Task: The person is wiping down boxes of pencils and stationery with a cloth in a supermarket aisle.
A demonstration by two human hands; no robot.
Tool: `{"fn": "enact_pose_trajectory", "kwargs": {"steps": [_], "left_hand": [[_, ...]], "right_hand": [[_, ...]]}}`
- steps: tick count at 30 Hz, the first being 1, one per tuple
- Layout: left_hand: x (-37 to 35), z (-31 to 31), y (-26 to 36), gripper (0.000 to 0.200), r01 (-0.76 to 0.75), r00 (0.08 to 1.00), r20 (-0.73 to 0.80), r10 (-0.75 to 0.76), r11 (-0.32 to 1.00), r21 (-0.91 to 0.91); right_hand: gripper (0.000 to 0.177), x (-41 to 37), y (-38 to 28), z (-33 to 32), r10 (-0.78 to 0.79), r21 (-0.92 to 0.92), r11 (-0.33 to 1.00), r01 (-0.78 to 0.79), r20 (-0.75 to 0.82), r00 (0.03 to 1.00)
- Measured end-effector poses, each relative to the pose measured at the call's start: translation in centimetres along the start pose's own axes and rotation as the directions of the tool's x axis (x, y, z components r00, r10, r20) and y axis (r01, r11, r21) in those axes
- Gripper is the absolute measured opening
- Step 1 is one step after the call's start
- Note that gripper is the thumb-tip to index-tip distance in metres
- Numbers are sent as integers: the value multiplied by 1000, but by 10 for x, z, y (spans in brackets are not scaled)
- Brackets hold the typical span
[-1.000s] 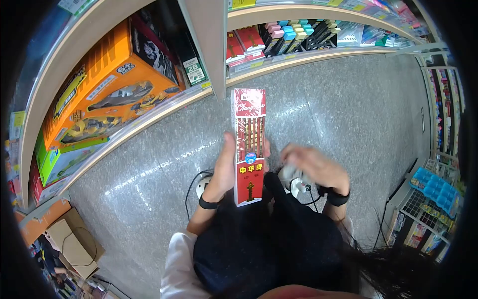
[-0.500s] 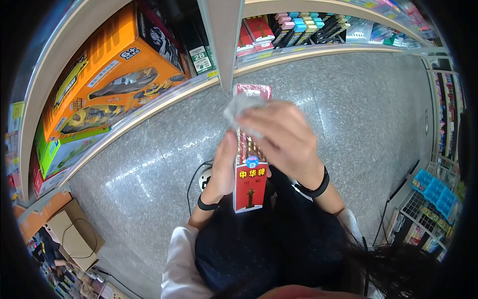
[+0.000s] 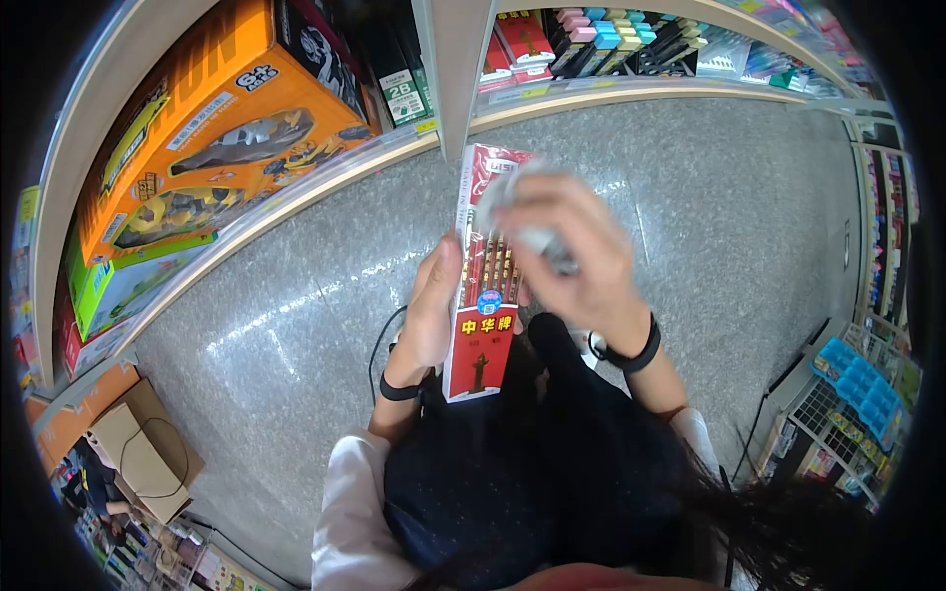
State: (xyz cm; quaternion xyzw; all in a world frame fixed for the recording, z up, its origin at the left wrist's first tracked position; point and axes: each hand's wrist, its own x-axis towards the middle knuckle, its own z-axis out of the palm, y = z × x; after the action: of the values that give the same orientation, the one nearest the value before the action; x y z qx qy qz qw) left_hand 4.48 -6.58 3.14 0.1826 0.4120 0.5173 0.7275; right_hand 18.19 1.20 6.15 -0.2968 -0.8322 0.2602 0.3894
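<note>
A long red and white pencil box (image 3: 481,345) with a clear window showing several pencils stands nearly upright in front of my lap. My left hand (image 3: 434,300) grips it, thumb along its left edge and fingertips showing at the right edge. Over the upper part of the box is my right hand (image 3: 581,246), blurred by motion, with its fingers closed on a crumpled pale grey cloth (image 3: 503,202). The cloth lies against or just over the window; contact is hard to tell in the blur.
Shelves curve across the top, with an orange toy box (image 3: 227,138), red pencil boxes (image 3: 522,44) and pastel-topped items (image 3: 601,34). A blue divided tray (image 3: 857,389) is at right. An open cardboard box (image 3: 143,453) and a person (image 3: 94,488) are lower left.
The pencil box has shifted slightly left and up, its lower end swung left. My right hand has moved a little with the cloth, showing more of the box's top.
</note>
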Motion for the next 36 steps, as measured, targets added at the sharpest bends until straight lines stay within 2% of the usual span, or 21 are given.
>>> {"fn": "enact_pose_trajectory", "kwargs": {"steps": [1,2,4,5,6,7,8,9,10,11,12,13,18,20,21,24,28,30,32,34,36], "left_hand": [[1,0,-1,66,-38,997,70,38,999,1],[1,-1,0,66,-32,997,65,32,1000,-2],[-1,-4,4,61,14,969,248,-16,1000,7],[-3,-5,6,61,11,969,247,-17,1000,26],[-1,-2,1,61,13,969,245,-20,999,30],[4,4,-8,62,-101,995,21,99,993,62],[7,7,-14,64,-203,954,-199,223,972,118],[9,5,-14,63,-218,946,-236,221,975,42],[7,2,-11,63,-219,946,-235,223,975,45],[4,-3,-6,62,-123,983,-135,122,992,3],[1,-9,-2,62,-22,999,-31,21,999,-30],[3,-15,2,61,-20,981,191,26,999,-33],[0,-8,0,60,0,986,166,20,993,-121],[2,-5,3,56,-208,972,-61,226,954,216],[2,-4,4,53,-249,965,-42,259,954,166],[4,-6,0,54,-194,978,-61,200,976,98],[5,-3,2,56,-150,985,-77,157,984,97],[7,0,3,58,-190,962,-175,211,973,129],[7,-14,4,59,-241,970,-9,242,970,36],[7,-13,6,59,-242,970,12,242,970,1],[10,-7,5,58,-222,949,-217,227,974,47]], "right_hand": [[23,4,7,0,18,-37,999,-22,-106,994],[23,5,8,0,25,-33,999,-29,-102,994],[25,6,5,0,179,-3,983,-183,-197,964],[25,2,4,2,182,1,983,-186,-197,963],[26,-7,1,6,63,-55,996,-71,-137,989],[27,-16,-2,10,-56,-103,994,48,-72,996],[27,-22,-7,16,-58,-33,998,57,-28,998],[28,-23,-8,14,-49,1,999,49,35,998],[28,-22,-8,12,-45,32,999,42,98,994],[28,-16,-2,12,-46,32,999,43,97,994],[28,-6,9,12,-82,-58,995,81,-14,997],[27,0,14,10,-127,-152,982,108,-121,985],[25,-2,-8,10,-94,-89,992,87,-79,992],[26,-14,-19,10,-146,15,989,146,224,964],[26,-19,-17,11,-170,52,985,162,261,950],[25,-15,0,12,-185,28,983,183,176,967],[23,-10,-2,15,-33,-20,999,33,-17,999],[24,-24,-12,17,-114,52,993,106,205,972],[23,-31,-15,22,-246,151,965,215,235,940],[23,-29,-10,22,-268,167,958,232,242,933],[23,-22,-1,22,-90,94,993,77,146,985]]}}
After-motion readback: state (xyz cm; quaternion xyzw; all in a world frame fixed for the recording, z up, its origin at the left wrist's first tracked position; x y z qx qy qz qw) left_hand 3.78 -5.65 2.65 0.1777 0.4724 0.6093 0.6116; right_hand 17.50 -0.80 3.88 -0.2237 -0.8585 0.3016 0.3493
